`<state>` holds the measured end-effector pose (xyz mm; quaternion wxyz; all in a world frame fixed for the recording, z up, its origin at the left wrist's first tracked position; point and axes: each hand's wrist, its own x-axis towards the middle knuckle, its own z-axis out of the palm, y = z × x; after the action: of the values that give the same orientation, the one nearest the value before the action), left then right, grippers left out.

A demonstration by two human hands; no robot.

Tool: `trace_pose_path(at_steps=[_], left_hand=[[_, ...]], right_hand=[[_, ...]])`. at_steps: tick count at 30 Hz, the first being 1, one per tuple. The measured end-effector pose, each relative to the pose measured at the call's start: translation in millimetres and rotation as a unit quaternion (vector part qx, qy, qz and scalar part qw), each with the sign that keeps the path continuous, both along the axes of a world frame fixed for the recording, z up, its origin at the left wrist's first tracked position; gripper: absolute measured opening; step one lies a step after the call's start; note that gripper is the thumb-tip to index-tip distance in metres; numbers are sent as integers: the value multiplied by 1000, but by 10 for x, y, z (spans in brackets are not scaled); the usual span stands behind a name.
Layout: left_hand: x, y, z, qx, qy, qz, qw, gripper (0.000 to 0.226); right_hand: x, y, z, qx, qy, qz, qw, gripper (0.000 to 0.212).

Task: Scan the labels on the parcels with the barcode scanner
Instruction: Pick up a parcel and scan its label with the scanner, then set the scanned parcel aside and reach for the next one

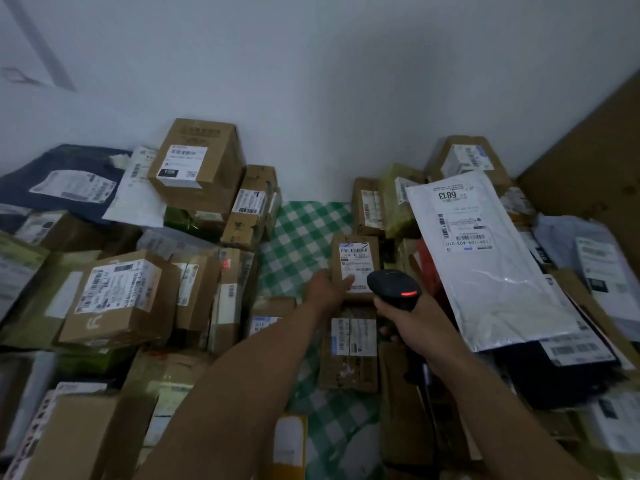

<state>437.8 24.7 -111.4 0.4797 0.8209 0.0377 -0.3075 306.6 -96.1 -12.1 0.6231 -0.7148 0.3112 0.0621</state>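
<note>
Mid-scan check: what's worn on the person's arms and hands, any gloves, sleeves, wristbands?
Nothing visible. The left hand and right hand are ungloved, with no ring, watch or band showing. Both forearms are bare to the frame's bottom edge; no sleeve is in view.

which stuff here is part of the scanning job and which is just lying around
Job: scanner, right hand gripping it, small brown box, left hand holding it, white mailer.
Lying about: green checked cloth, cardboard sheet at the right.
</note>
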Motion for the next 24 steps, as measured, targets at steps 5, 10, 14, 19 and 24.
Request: trace_pose_path(at_steps=[5,10,14,19,24], left_hand=[[101,-14,-204,-4,30,30,999,40],[213,88,-186,-21,80,117,990,45],[258,235,80,-26,78,154,985,36],[-50,478,556,-89,46,188,977,26],[-613,531,980,-182,21,208,961,16]], right_hand=[[63,-46,-112,-13,14,3,1000,28],[137,-64,-113,-14,12,5,1000,24],[117,-32,41,-22,-2,12,1000,30],[19,128,280,-4,-61,-19,998,31],[-67,313,503,-19,-110,-55,992,30]])
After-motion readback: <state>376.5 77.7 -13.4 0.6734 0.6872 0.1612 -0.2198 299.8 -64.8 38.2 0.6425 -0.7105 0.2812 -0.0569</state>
